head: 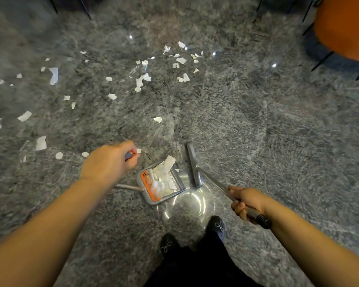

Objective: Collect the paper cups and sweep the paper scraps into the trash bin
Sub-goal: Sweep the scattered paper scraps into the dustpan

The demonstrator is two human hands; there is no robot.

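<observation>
On the shaggy grey rug, light, flimsy paper scraps lie scattered beyond the part-filled dustpan, its handle seemingly gripped by the left hand, while the right hand curls round the broom pole.

My left hand covers most of the dustpan handle; only a grey and orange tip shows past the fingers. Under my right hand the broom pole is hidden where the fingers wrap it. Far beyond that hand, an orange seat is cut off by the right edge. The paper scraps off beyond my left hand are smeared with blur. Transparent round shapes between my hands: I cannot tell what they are.
</observation>
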